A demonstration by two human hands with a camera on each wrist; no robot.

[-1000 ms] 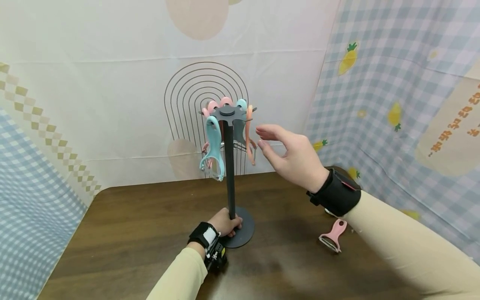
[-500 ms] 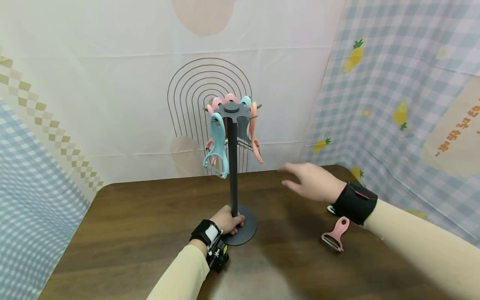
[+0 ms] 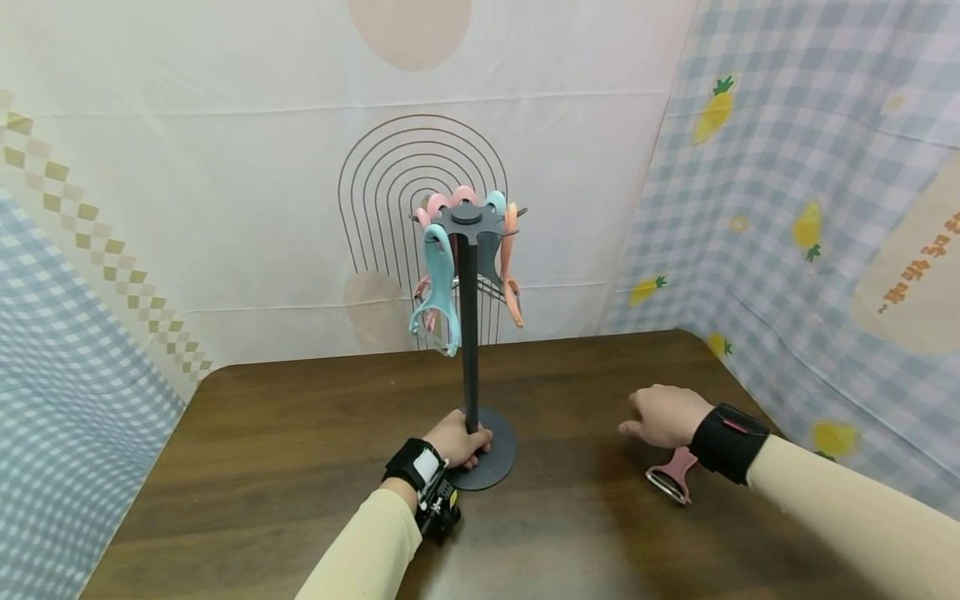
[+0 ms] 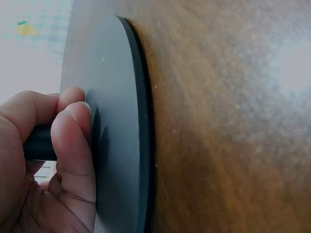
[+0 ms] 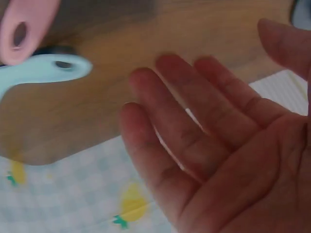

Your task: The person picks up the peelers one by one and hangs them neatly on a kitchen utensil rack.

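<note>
My left hand [image 3: 453,439] grips the foot of a dark grey hanging stand's post [image 3: 469,342], just above its round base [image 3: 501,450]. From the stand's hooked top hang a light blue peeler [image 3: 441,283], an orange peeler [image 3: 509,250] and several more, pink, blue and grey. At the right, my right hand [image 3: 666,415] is over the table with relaxed, nearly straight fingers, holding nothing. A pink peeler [image 3: 675,475] lies beneath it, partly covered. In the right wrist view, the pink handle [image 5: 29,26] and a light blue handle [image 5: 46,70] are beyond the fingertips.
The brown wooden table [image 3: 300,467] has rounded far corners. A white cloth [image 3: 247,217] hangs behind it, with blue checked cloth [image 3: 765,208] on the right and more at left. Something dark [image 5: 56,50] shows behind the light blue handle.
My right hand has moved from beside the hanging orange peeler down and right to over the pink peeler on the table. The orange peeler swung slightly. My left hand stays on the post.
</note>
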